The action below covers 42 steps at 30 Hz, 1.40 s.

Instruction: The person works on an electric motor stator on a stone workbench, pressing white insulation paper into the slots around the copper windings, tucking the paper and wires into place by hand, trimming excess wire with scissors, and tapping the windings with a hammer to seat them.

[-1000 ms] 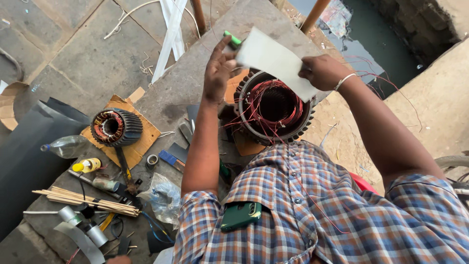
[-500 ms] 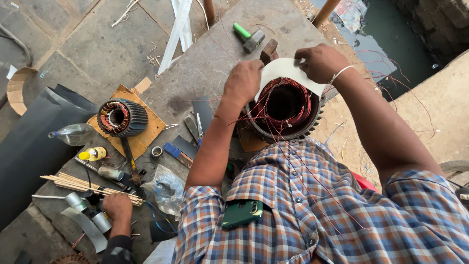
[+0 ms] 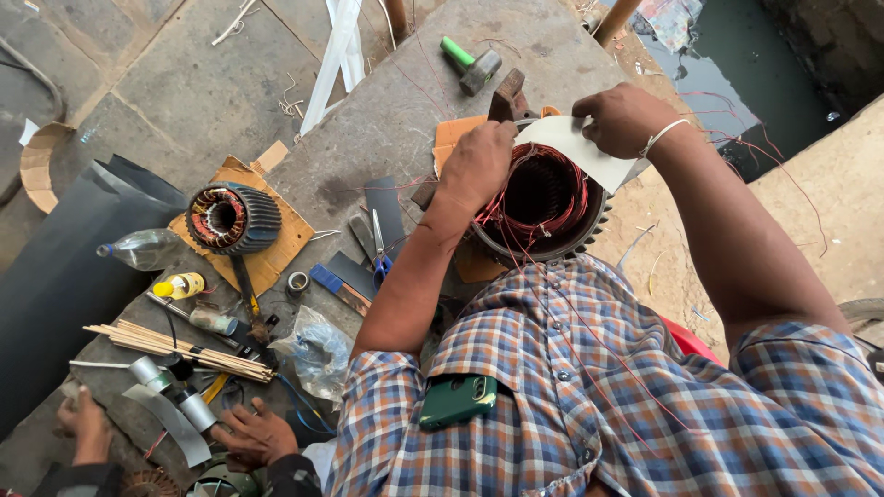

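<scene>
Left hand (image 3: 479, 166): fingers curled and pressed down on the 10 o'clock rim of the motor stator (image 3: 543, 202), knuckles up, also touching the lower left edge of the white sheet (image 3: 580, 147).
Right hand (image 3: 622, 118): pinching the white sheet at its 1 o'clock edge, thumb and fingers closed on it; a thin bracelet sits on the wrist.
Motor stator: round finned metal ring with red-brown copper windings inside, standing on the grey surface (image 3: 387, 120) just in front of the person's chest, at 12 o'clock from the checked shirt (image 3: 599, 396).
White sheet: stiff pale piece lying over the stator's top, at its 12 to 2 o'clock side, held between both hands.
Loose wire: thin red strands trail from the windings down over the shirt toward 5 o'clock.
Hammer (image 3: 471, 63): green handle, metal head, at 11 o'clock from the stator, well apart from the hands.
Second stator (image 3: 232, 218): on a cardboard piece at 9 o'clock, well apart.
Scissors (image 3: 378, 248): blue handles, between the two stators.
Wooden sticks (image 3: 180, 342): a bundle at 8 o'clock, near a yellow-capped bottle (image 3: 180, 286).
Phone (image 3: 458, 401): green, in the shirt pocket.
Another person's hands (image 3: 253, 433): at 7 o'clock on the low edge, beside grey tubes.
</scene>
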{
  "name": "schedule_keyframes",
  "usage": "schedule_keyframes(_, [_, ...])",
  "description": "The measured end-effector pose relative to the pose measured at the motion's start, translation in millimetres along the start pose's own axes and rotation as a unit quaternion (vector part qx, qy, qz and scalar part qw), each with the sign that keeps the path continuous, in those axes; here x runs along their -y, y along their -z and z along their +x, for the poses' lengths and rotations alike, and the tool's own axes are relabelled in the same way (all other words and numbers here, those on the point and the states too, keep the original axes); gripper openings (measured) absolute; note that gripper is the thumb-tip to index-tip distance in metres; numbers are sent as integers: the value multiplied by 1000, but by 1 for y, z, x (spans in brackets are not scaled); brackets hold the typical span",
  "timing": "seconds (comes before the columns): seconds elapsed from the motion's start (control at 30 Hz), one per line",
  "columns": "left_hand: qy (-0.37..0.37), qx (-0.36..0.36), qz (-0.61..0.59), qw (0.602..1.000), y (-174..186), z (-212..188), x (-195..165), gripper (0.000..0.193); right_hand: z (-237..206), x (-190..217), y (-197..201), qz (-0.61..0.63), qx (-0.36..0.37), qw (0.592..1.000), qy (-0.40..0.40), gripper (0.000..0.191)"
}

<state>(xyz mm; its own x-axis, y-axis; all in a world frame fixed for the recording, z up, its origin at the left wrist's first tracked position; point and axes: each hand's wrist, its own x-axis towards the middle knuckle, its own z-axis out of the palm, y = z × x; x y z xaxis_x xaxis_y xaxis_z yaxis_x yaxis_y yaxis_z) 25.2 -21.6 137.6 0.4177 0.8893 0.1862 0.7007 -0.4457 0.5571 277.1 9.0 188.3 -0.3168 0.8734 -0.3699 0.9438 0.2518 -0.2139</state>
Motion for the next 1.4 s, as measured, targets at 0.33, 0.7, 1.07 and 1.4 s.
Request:
schedule_keyframes(0.33, [22,5,-6,1000,-2,-3,-7,12,-4,-9,-11,14,15,1000,-24,31])
schedule_keyframes(0.7, [66,21,12,998,-30,8,18,17,53,-1,-32,13,35,997,71,35])
schedule_keyframes(1.07, [184,12,67,981,-43,25,-1,12,58,-9,-26,26,69,991,113,24])
schedule_keyframes(1.4, [193,-1,125,973,-43,-16,-14,17,92,-2,-73,-39,35,973,224,20])
